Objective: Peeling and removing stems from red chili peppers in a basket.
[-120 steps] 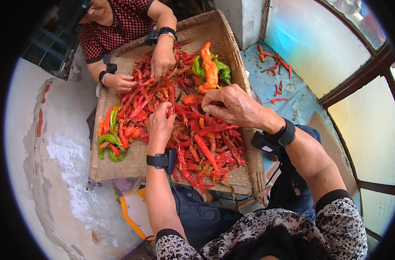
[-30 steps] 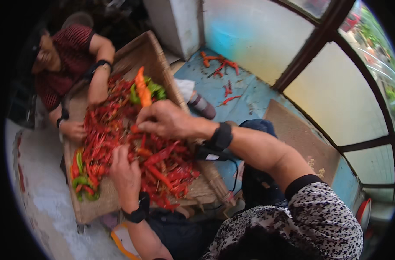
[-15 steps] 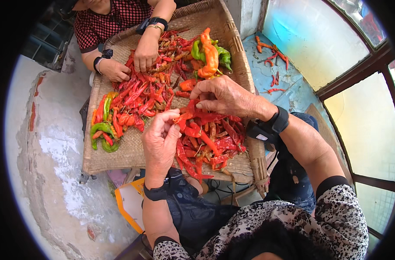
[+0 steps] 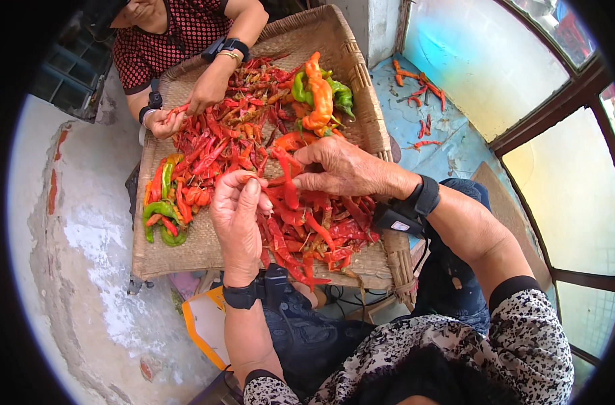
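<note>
Above the near part of a shallow woven basket (image 4: 186,262), my left hand (image 4: 236,219) pinches a red chili pepper, its fingertips hiding most of the grip. Just right of it, my right hand (image 4: 344,169) holds another red chili pepper (image 4: 289,182) between thumb and fingers, and this one hangs downward. Beneath both hands lies a heap of red chilies (image 4: 321,226), some glossy, some wrinkled. A larger pile of drier red chilies (image 4: 206,152) spreads behind and to the left.
Across the basket a co-worker's hands (image 4: 202,94) handle chilies. Big orange (image 4: 319,98) and green peppers (image 4: 342,100) rest by the right rim, green ones (image 4: 160,210) at the left. Loose chilies lie on a blue surface (image 4: 402,118) beside the window (image 4: 483,61).
Both my hands have shifted slightly left, and my right fingers have closed on a red chili. The co-worker's hands have lifted, one now holding a chili. The view has moved slightly.
</note>
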{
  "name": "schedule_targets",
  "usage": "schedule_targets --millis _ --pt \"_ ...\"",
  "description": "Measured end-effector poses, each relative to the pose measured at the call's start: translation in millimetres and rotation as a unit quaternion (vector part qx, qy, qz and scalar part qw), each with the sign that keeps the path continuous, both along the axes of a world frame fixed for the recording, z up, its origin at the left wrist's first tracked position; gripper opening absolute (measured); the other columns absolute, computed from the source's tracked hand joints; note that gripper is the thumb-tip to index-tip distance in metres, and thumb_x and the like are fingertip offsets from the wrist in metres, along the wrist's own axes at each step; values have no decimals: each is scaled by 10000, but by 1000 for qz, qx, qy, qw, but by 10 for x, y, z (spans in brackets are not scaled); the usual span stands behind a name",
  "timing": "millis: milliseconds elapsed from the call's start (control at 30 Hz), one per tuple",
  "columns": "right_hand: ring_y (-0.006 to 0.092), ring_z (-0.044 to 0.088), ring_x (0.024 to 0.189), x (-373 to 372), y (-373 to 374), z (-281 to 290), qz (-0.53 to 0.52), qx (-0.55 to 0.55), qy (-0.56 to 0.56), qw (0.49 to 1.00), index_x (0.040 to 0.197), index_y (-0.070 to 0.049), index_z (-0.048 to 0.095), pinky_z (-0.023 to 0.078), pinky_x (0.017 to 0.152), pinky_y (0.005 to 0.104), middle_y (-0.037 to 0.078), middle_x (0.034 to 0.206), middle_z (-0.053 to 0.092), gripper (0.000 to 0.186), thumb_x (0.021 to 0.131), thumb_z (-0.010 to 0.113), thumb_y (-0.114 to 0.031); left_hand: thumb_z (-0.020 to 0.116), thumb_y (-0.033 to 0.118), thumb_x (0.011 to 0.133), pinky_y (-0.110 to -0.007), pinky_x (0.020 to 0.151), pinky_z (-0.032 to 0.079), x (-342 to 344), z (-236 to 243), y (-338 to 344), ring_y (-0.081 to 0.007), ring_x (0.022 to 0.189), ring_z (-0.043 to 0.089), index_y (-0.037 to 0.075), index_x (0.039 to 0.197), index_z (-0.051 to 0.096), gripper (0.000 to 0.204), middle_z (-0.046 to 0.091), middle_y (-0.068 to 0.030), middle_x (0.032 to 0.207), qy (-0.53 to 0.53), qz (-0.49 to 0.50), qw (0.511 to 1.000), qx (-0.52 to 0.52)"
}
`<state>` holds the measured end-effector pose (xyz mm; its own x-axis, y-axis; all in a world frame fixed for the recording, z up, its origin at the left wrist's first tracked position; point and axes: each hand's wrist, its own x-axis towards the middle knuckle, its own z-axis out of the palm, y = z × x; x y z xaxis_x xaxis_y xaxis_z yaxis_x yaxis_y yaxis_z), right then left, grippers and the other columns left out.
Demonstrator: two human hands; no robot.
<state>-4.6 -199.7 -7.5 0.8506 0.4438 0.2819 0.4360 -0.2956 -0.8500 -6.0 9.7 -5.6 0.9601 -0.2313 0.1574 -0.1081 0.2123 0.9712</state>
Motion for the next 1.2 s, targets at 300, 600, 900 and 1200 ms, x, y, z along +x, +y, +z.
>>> schedule_targets --millis 300,600,900,1200 --pt "327 570 664 61 -71 -75 -81 -49 -77 993 873 28 592 446 612 402 191 713 561 229 867 637 -196 528 151 956 -210 585 459 59 14 -36 -67 634 538 63 1046 480 135 618 -64 894 -5 33 999 -11" --pt "267 379 518 48 -138 73 -136 -4 -76 988 786 34 546 373 501 371 148 581 428 313 893 629 -248 552 123 936 -214 628 478 233 223 110 -70 667 552 41 1033 538 128 611 -60 925 -69 99 992 -28" --pt "314 527 577 88 -104 -78 -104 -8 -147 984 859 30 601 445 556 367 170 641 519 244 875 643 -209 648 127 868 -211 773 470 165 201 -66 -73 857 556 36 1236 544 394 595 -48 1067 -26 15 982 189" --pt "353 632 705 64 34 -84 -74 7 -104 992 993 -18 631 497 626 418 177 732 628 246 828 665 -198 597 154 913 -208 650 426 298 78 -46 -52 672 502 33 963 598 130 582 5 759 -57 44 992 105"
